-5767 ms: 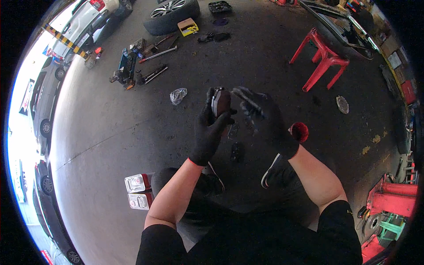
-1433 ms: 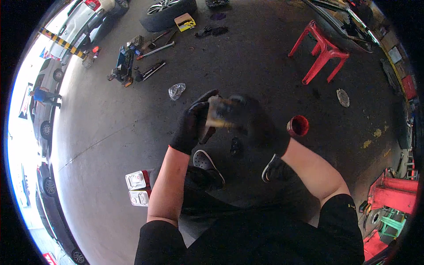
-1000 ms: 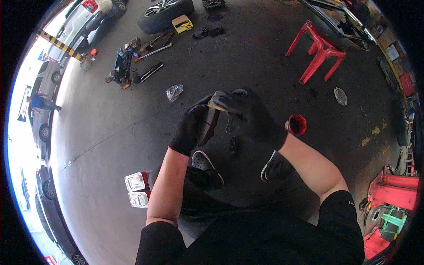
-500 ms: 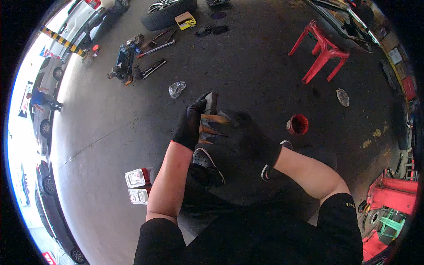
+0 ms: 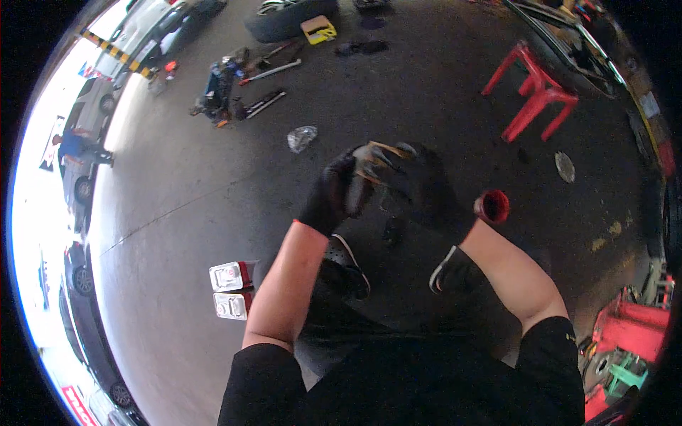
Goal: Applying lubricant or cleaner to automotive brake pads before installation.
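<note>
Both my hands wear black gloves and are raised in front of me, close together over the dark floor. In my left hand [image 5: 332, 186] is a flat grey block [image 5: 359, 194] that looks like a brake pad, tilted upright, with the thumb and fingers closed round its left side. My right hand [image 5: 425, 186] has its bent fingers over the top end of the pad; those fingers have tan edges and are somewhat blurred. Part of the pad is hidden by the gloves. An open red tub [image 5: 493, 206] stands on the floor just beyond my right wrist.
A crumpled clear plastic bag [image 5: 302, 138] lies ahead, with hand tools [image 5: 273, 72], a yellow box [image 5: 318, 30] and a wheel [image 5: 288, 21] farther off. A red stool [image 5: 534, 92] stands ahead right. Two clear-and-red packages [image 5: 231, 277] lie left. Another person [image 5: 79, 149] is far left.
My hands have risen away from my body with the pad. My right fingers have moved from in front of the pad's lower part to its top end. The whole view has shifted slightly.
</note>
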Action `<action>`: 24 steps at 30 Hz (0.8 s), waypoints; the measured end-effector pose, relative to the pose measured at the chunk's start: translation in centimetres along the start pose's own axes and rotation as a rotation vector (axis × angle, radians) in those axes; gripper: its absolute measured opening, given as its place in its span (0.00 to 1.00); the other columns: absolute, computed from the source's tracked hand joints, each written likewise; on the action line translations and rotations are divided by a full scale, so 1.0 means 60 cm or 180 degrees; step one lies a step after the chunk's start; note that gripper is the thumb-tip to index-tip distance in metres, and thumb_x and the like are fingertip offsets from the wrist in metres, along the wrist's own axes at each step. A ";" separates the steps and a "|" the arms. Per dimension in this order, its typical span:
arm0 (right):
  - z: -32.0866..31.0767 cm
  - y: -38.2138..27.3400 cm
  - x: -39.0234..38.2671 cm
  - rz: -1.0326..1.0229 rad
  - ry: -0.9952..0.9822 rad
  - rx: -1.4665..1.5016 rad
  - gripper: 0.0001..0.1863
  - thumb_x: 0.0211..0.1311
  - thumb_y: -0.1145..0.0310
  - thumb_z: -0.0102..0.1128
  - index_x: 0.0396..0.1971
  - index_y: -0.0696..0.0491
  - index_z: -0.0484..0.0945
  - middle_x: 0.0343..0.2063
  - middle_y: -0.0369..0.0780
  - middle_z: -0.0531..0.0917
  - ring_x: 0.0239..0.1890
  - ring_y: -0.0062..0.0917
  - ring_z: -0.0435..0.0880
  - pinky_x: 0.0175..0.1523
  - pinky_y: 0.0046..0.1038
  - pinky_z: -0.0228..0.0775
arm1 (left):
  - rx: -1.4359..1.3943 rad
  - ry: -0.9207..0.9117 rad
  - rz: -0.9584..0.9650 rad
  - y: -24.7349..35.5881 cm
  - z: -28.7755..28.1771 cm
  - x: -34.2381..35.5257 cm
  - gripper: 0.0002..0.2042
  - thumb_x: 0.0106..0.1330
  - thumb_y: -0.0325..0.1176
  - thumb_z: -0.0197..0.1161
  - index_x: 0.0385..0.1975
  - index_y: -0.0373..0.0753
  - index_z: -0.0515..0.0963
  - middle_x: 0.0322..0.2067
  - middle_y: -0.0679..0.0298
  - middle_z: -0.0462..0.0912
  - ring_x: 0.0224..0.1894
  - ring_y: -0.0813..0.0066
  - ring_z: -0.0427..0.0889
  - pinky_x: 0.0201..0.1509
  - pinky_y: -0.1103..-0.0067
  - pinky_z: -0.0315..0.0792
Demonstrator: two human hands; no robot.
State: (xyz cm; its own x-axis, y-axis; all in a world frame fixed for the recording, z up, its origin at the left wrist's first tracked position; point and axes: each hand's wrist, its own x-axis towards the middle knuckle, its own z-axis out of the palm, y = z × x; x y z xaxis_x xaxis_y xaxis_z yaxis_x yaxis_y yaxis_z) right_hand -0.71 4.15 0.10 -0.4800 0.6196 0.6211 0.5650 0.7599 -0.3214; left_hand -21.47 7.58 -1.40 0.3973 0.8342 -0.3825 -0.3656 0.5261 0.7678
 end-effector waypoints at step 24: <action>0.045 0.021 -0.037 0.3755 0.0258 0.5906 0.22 0.77 0.56 0.42 0.59 0.55 0.73 0.52 0.42 0.81 0.52 0.30 0.82 0.53 0.33 0.75 | 0.0290 -0.0090 0.1726 -0.025 0.041 0.004 0.16 0.74 0.34 0.58 0.59 0.42 0.72 0.53 0.66 0.77 0.55 0.75 0.76 0.55 0.74 0.73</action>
State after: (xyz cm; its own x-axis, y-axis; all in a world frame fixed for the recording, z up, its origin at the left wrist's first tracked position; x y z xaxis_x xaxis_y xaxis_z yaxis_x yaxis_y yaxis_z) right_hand -0.72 4.25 -3.60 -0.4490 0.8376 -0.3113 -0.6255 -0.5434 -0.5599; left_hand -18.74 6.60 -1.35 0.1953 0.9763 0.0933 -0.4503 0.0048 0.8929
